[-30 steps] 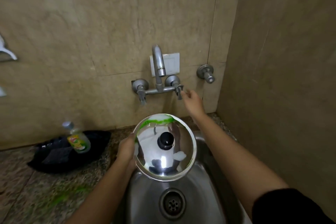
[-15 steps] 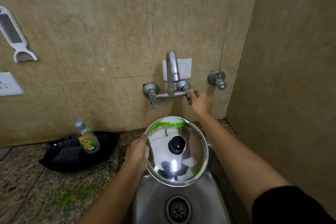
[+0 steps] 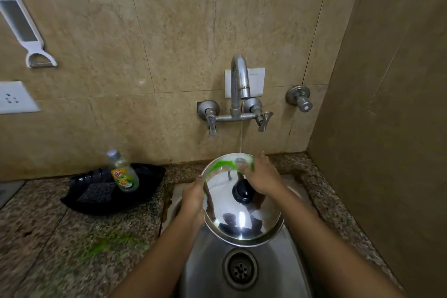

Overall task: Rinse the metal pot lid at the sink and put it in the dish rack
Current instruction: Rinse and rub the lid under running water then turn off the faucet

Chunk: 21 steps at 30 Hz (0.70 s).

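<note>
The shiny metal pot lid [image 3: 244, 220] with a black knob [image 3: 242, 191] is held tilted over the steel sink [image 3: 210, 266]. Green soap smears its far rim. My left hand [image 3: 193, 198] grips the lid's left edge. My right hand [image 3: 262, 175] lies flat on the lid's upper part, fingers spread over the soapy rim beside the knob. A thin stream of water [image 3: 241, 133] falls from the wall tap [image 3: 238, 84] onto the lid's far edge. No dish rack is in view.
A black tray [image 3: 145, 191] on the granite counter holds a dish soap bottle [image 3: 123, 172] and a dark scrub pad [image 3: 96, 192]. Green soap is smeared on the counter [image 3: 101, 248]. A side tap [image 3: 300, 99] and the right wall are close. A white peeler [image 3: 24, 29] hangs at left.
My right hand left the tap's right handle and came down onto the lid. Water now runs from the tap. The lid stays over the sink in my left hand.
</note>
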Available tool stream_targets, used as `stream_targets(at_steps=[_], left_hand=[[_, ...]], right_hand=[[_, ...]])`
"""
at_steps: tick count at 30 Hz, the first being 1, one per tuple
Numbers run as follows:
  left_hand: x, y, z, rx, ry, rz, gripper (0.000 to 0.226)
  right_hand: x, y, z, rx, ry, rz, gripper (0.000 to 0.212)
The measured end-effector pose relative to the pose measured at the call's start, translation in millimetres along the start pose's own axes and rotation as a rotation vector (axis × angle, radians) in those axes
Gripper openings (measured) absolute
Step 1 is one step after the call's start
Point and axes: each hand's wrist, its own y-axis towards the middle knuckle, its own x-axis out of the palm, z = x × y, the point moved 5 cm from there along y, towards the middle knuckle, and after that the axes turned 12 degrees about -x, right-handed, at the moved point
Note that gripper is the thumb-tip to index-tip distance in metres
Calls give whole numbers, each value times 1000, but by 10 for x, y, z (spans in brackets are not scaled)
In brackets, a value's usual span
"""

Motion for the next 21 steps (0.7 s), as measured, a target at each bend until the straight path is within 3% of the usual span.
stream_targets(at_steps=[3,5,8,10,14,21], left_hand=[[31,-36,14,18,4,19,32],[44,-26,24,21,8,2,32],[55,-52,96,39,30,-19,30],[61,-47,151,50,36,-10,30],[50,-47,180,38,37,1,31],[106,-29,190,35,51,-15,32]], right_hand=[[96,54,-121,-126,-58,-64,72],[111,59,-193,-220,6,-16,71],[-224,26,-135,-65,372,421,60],[-493,120,-54,55,582,586,55],[-871,461,-99,-24,556,594,32],[-889,632,-4,15,499,575,41]])
